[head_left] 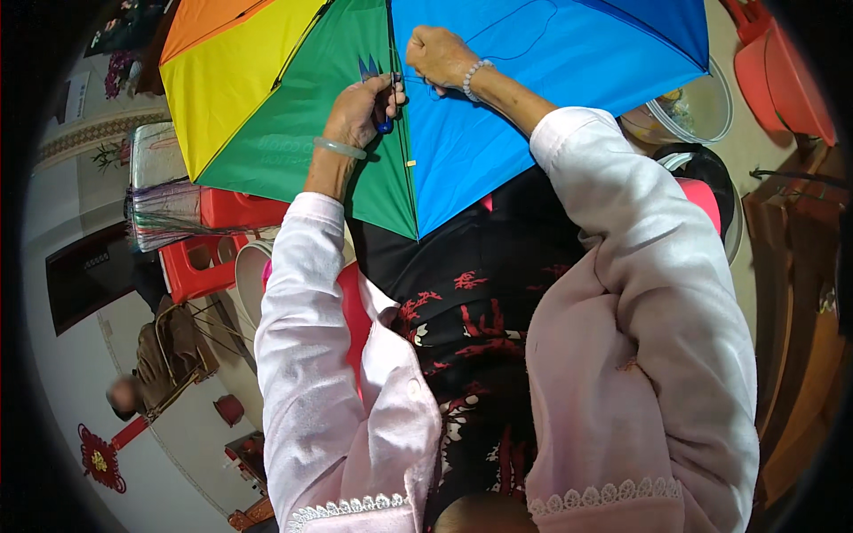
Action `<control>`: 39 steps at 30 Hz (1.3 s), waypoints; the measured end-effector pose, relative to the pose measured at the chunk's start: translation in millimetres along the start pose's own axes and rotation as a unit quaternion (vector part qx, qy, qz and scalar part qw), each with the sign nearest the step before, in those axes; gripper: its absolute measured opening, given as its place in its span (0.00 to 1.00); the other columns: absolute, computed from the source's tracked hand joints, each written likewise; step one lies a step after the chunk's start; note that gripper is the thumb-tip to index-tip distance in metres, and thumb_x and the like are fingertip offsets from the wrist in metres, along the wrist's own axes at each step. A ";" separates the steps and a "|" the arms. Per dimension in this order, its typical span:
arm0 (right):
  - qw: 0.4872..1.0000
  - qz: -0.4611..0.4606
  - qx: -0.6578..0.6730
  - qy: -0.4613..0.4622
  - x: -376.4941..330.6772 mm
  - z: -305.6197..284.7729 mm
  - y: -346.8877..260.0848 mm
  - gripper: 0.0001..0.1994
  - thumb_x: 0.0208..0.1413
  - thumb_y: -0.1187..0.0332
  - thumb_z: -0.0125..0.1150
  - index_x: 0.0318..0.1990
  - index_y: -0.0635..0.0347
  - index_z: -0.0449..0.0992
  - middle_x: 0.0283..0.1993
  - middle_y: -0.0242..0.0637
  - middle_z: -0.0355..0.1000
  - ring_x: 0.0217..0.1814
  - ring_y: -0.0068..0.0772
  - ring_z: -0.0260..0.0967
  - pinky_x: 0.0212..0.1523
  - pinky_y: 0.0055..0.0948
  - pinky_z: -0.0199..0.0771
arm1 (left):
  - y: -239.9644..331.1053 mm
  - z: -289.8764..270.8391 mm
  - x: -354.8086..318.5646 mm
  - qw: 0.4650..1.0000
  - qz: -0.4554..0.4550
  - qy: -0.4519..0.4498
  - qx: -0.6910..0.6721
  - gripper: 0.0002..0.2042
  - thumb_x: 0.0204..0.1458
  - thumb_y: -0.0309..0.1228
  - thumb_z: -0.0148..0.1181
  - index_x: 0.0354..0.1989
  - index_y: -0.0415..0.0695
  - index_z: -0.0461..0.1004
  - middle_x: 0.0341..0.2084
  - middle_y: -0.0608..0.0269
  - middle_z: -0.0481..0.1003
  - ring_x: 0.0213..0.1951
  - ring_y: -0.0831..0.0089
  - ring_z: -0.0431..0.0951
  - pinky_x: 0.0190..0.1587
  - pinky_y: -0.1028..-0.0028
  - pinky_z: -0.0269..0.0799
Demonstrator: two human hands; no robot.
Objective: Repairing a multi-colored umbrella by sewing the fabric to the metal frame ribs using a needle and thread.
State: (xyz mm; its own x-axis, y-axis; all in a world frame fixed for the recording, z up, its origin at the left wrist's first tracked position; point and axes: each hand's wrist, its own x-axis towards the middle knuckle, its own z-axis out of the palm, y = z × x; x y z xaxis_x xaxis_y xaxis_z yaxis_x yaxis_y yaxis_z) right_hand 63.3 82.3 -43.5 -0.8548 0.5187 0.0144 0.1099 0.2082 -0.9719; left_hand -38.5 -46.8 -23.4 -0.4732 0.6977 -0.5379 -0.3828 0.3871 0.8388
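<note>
Umbrella canopy (462, 115), rainbow panels in orange, yellow, green and blue, lay spread across the person's lap in the upper middle of the frame. Left hand (360, 111) sat on the green panel beside the green-blue seam, fingers clamped on small blue thread snips (380, 98), blades pointing up the frame. Jade-coloured bangle (338, 147) was on that wrist. Right hand (437, 55) rested just across the seam on the blue panel, fingers pinched together on the fabric or a thread; which one, could not tell. Bead bracelet (474, 78) was on that wrist. Thin thread (524, 40) looped over the blue panel.

Canopy cloth looked light, thin, slippery and easy to snag; best held at the seam over a rib, where it was stiffer. Snips looked small and sharp, held by the handle.

Red plastic stool (200, 262) stood at left of the frame, clear plastic tub (702, 107) at upper right.
</note>
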 end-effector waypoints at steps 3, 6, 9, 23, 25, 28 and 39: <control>0.999 -0.010 -0.020 0.043 1.2 -2.3 1.7 0.11 0.45 0.69 0.49 0.17 0.67 0.68 0.14 0.42 0.68 0.10 0.32 0.66 0.15 0.29 0.70 | -0.2 0.1 -1.6 1.000 0.014 0.002 0.007 0.08 0.51 0.28 0.46 0.31 0.35 0.68 0.19 0.60 0.71 0.17 0.77 0.67 0.20 0.82 0.64; 0.999 -0.009 -0.029 0.017 -1.1 -4.3 1.5 0.09 0.44 0.69 0.50 0.20 0.67 0.69 0.15 0.43 0.68 0.11 0.34 0.67 0.14 0.30 0.69 | 1.5 0.6 -2.9 1.000 0.003 -0.001 0.008 0.08 0.51 0.28 0.46 0.31 0.35 0.68 0.20 0.60 0.71 0.18 0.77 0.67 0.20 0.82 0.64; 0.999 0.008 0.014 0.050 -3.6 -2.6 1.3 0.09 0.43 0.69 0.50 0.23 0.68 0.69 0.16 0.45 0.69 0.11 0.37 0.67 0.16 0.31 0.70 | 2.0 1.6 -3.3 1.000 0.001 -0.003 0.003 0.08 0.51 0.29 0.47 0.31 0.35 0.68 0.20 0.60 0.71 0.18 0.77 0.68 0.20 0.82 0.64; 0.926 -0.090 -0.337 0.144 -4.4 16.2 16.4 0.08 0.42 0.69 0.57 0.30 0.62 0.69 0.31 0.48 0.69 0.34 0.49 0.68 0.32 0.41 0.70 | -4.2 -5.9 1.8 1.000 0.013 0.019 -0.018 0.07 0.52 0.26 0.46 0.30 0.34 0.66 0.22 0.57 0.71 0.20 0.74 0.70 0.19 0.80 0.65; 0.926 -0.095 -0.350 0.102 -7.2 15.8 13.3 0.09 0.42 0.69 0.58 0.30 0.62 0.69 0.32 0.47 0.69 0.36 0.48 0.68 0.33 0.41 0.70 | -4.9 -7.3 2.7 1.000 0.017 0.019 -0.015 0.07 0.52 0.26 0.46 0.30 0.33 0.66 0.21 0.57 0.71 0.20 0.74 0.70 0.19 0.80 0.65; 0.928 -0.094 -0.353 0.069 -9.3 15.4 8.3 0.09 0.42 0.69 0.58 0.30 0.62 0.68 0.33 0.46 0.69 0.36 0.47 0.68 0.33 0.41 0.70 | -5.7 -7.7 3.0 1.000 0.023 0.017 -0.008 0.07 0.51 0.26 0.46 0.30 0.33 0.66 0.21 0.56 0.71 0.20 0.74 0.70 0.19 0.80 0.65; 0.932 -0.093 -0.349 0.015 -8.7 14.4 1.3 0.07 0.42 0.74 0.52 0.31 0.63 0.73 0.33 0.49 0.71 0.37 0.49 0.70 0.35 0.40 0.71 | -5.4 -6.8 6.6 0.999 0.030 -0.005 -0.041 0.08 0.50 0.25 0.49 0.25 0.31 0.67 0.20 0.51 0.72 0.17 0.73 0.69 0.18 0.80 0.66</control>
State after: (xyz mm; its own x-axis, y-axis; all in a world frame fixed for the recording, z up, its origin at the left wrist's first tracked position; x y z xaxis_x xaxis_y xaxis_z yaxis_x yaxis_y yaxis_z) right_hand 63.6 66.1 -48.2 -0.8789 0.4401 0.1837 0.2733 0.7805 -0.5623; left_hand -45.0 -48.3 -32.0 -0.4900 0.7237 -0.4860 -0.4181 0.2941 0.8595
